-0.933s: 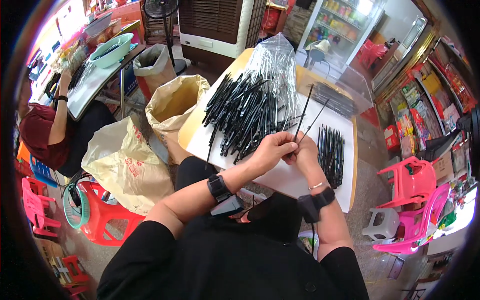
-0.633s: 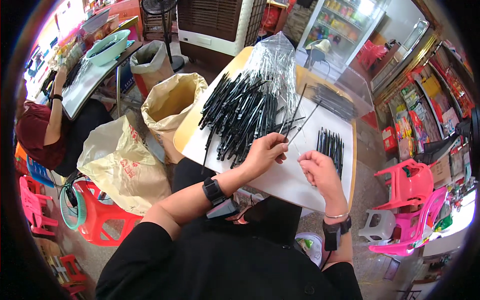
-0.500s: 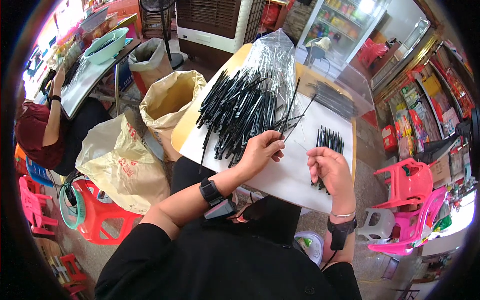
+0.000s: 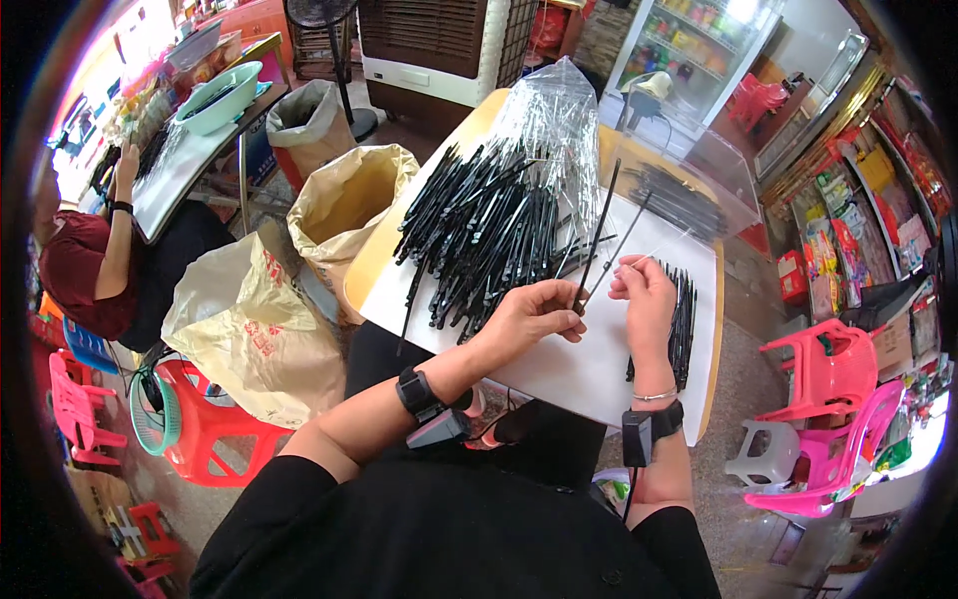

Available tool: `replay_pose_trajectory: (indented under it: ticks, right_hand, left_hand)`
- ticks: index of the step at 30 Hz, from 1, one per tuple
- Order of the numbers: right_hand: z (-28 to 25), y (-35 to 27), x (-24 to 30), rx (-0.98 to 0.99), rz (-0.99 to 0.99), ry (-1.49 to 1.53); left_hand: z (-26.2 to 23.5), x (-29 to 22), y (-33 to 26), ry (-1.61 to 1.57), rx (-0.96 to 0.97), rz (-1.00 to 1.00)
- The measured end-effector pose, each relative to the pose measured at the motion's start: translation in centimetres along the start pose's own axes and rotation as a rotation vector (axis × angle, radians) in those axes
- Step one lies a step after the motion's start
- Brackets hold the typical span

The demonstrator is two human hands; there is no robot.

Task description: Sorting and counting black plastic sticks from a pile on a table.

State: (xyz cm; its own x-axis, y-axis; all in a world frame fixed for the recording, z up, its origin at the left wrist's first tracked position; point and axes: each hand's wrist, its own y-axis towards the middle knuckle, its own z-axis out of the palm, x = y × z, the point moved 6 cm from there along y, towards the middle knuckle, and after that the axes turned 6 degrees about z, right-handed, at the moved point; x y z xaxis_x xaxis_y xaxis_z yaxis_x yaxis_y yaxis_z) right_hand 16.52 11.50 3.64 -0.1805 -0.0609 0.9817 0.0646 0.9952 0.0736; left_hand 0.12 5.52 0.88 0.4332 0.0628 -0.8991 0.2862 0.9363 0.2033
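Observation:
My left hand (image 4: pixel 539 319) is closed in a pinch around thin black rods (image 4: pixel 599 235) that point up and away over the table. Just right of it, my right hand (image 4: pixel 647 295) has thumb and fingertips pressed together on a thin, pale wire-like strand (image 4: pixel 679 246). A large heap of black rods (image 4: pixel 479 240) lies to the left of my hands. Beyond it, a clear plastic bag (image 4: pixel 554 105) holds shiny silvery strands. A smaller, neater row of black rods (image 4: pixel 684 334) lies by my right wrist, partly hidden by it.
The white tabletop (image 4: pixel 539 371) has a yellowish edge. A clear plastic box (image 4: pixel 714 180) stands at its far right, by dark rods. Open paper sacks (image 4: pixel 344 200) stand left. Another person (image 4: pixel 90 260) works at a table there. Pink chairs (image 4: pixel 823 364) are at right.
My right hand has moved up and away from me and has turned, with the strand now raised beside the rods. My left hand has shifted slightly right and nearer, still pinching the rods.

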Motion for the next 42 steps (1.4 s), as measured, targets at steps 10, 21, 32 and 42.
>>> replay_pose_trajectory:
  ticks: [10, 21, 32, 42]
  right_hand:
    - [0.8, 0.0, -0.8, 0.332, 0.144, 0.675]
    - [1.6, -0.7, -0.5, 0.359, 0.177, 0.565]
    - [1.8, -0.8, -0.9, 0.404, 0.230, 0.554]
    - [1.6, -0.6, -1.5, 0.360, 0.258, 0.462]
  left_hand:
    - [0.0, 0.4, 0.4, -0.075, -0.049, -0.086]
    - [0.1, 0.5, 0.3, -0.077, -0.050, -0.093]
    - [0.1, 0.4, 0.3, -0.048, -0.029, -0.100]
    - [0.4, 0.8, 0.2, 0.219, 0.013, -0.011]
